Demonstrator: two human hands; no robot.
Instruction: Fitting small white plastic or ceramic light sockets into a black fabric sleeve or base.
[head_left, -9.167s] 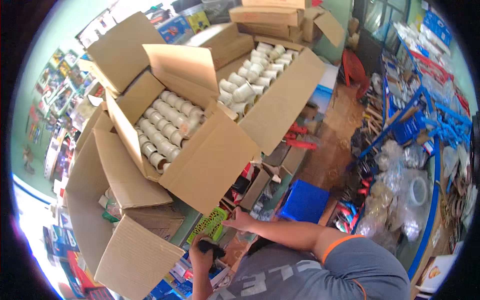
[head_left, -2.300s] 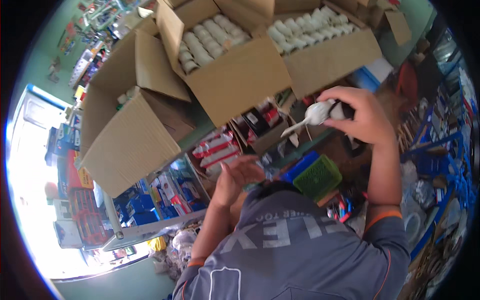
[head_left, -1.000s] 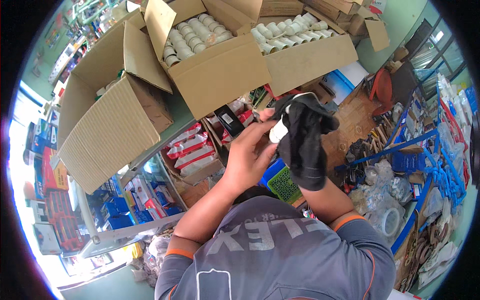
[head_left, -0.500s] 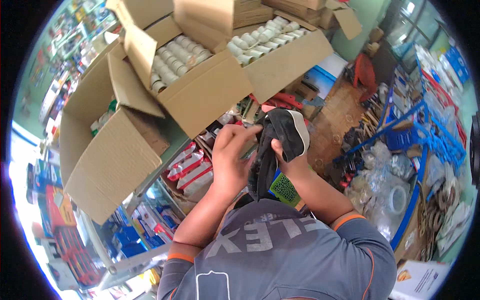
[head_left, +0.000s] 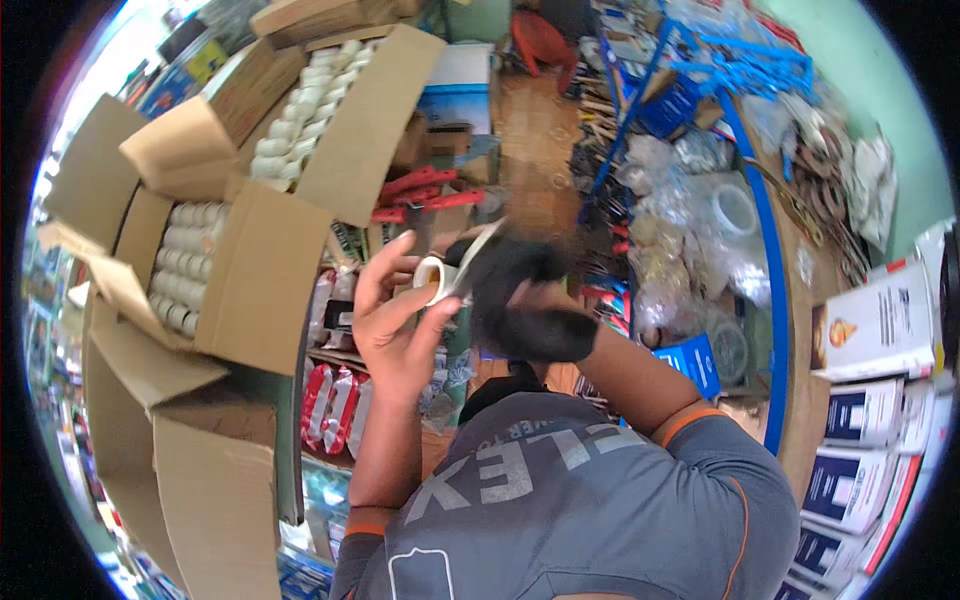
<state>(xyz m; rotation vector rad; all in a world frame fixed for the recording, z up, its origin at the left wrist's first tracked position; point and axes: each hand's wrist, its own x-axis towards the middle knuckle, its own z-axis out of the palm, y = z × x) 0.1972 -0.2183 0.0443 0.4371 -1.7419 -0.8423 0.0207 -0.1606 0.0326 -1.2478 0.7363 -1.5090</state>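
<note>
Pale green wall (head_left: 885,90) fills the upper right; brown tiled floor (head_left: 535,135) shows at top centre. A blue-edged rack (head_left: 776,330) runs down the right. Glare (head_left: 115,65) whitens the upper left.

The small white pipe piece (head_left: 446,281) is round and hollow. It is tilted in the left hand's (head_left: 396,325) fingers, so its round opening shows. The soft black cloth (head_left: 535,330) is bunched up, blurry, and just beside it, over the right hand (head_left: 545,298).
</note>
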